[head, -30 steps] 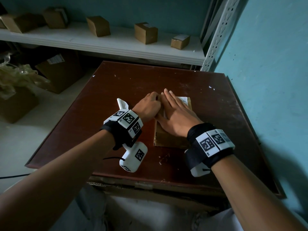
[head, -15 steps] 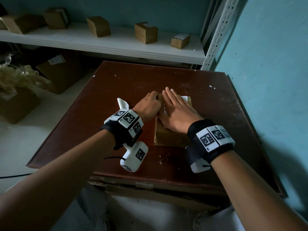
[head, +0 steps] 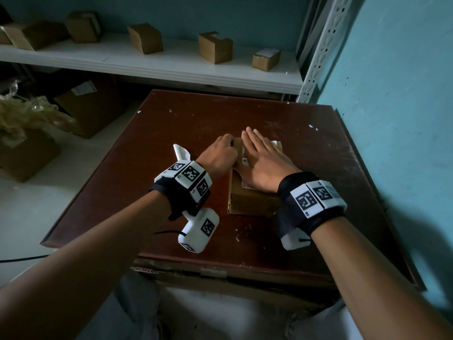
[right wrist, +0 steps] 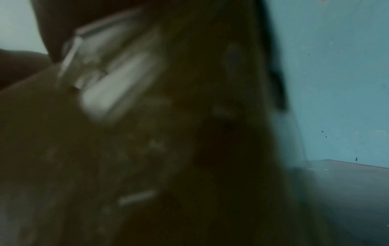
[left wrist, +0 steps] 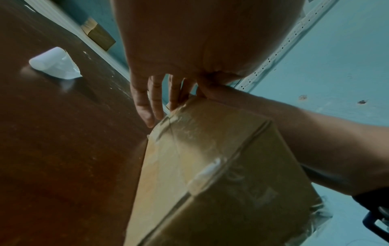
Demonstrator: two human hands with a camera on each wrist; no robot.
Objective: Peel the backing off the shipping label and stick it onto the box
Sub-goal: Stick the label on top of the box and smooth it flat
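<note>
Cardboard box [head: 252,202], probably light and stiff, on tabletop [head: 306,168]; thin, floppy, tacky shipping label [head: 244,157] on its top, pinned beneath right hand [head: 263,165], grip flat and unclenched; left hand [head: 218,155] bracing left side, fingers [left wrist: 145,106] straight; best smoothed centre outward.

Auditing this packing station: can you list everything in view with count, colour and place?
box: one, brown cardboard, on the table under the hands.
shipping label: one, white, on the box's top, mostly under the right hand.
backing paper: one, white, curled, on the table left of the left hand.
table: one, dark red-brown, centre.
shelf: one, white, behind the table.
shelf boxes: at least five, brown, along the shelf.
floor boxes: two, brown, left of the table.
plastic wrap: one heap, clear, far left.
wrist cameras: two, white with black markers, one per wrist.
left hand: one, against the box's left side.
right hand: one, flat on the label.
</note>
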